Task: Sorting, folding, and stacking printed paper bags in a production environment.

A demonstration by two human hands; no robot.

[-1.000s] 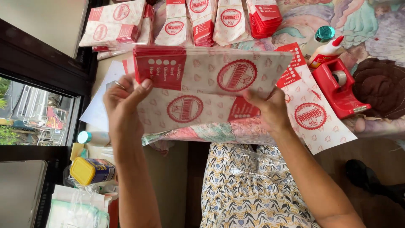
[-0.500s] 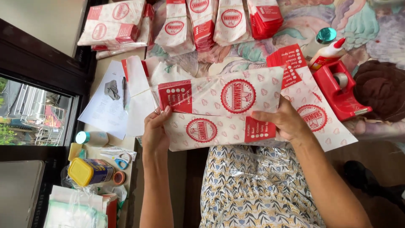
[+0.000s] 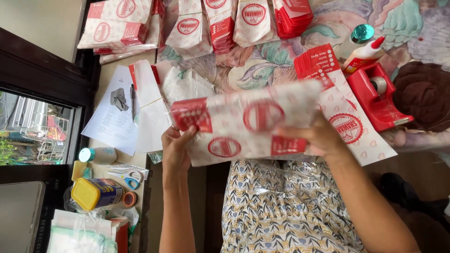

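Red-and-white paper bags (image 3: pixel 243 124), a flat blurred stack, sit at the centre of the view, held over the near edge of the table (image 3: pixel 276 65) and above a lap in a patterned dress (image 3: pixel 286 211). That table wears a floral cloth; at 12 o'clock lie further bag piles (image 3: pixel 197 28), at 2 o'clock a glue bottle (image 3: pixel 363 55) and a red tape dispenser (image 3: pixel 377 96). At 9 o'clock a white sheet (image 3: pixel 112 122) lies beside a dark window frame (image 3: pixel 42 84); at 7 o'clock stand a yellow-lidded jar (image 3: pixel 96 193) and scissors (image 3: pixel 131 177). The left hand (image 3: pixel 176 150) rises from 6 o'clock, thumb and fingers pinching the stack's left end. The right hand (image 3: pixel 321 138) comes from 4 o'clock, fingers gripping the right end.
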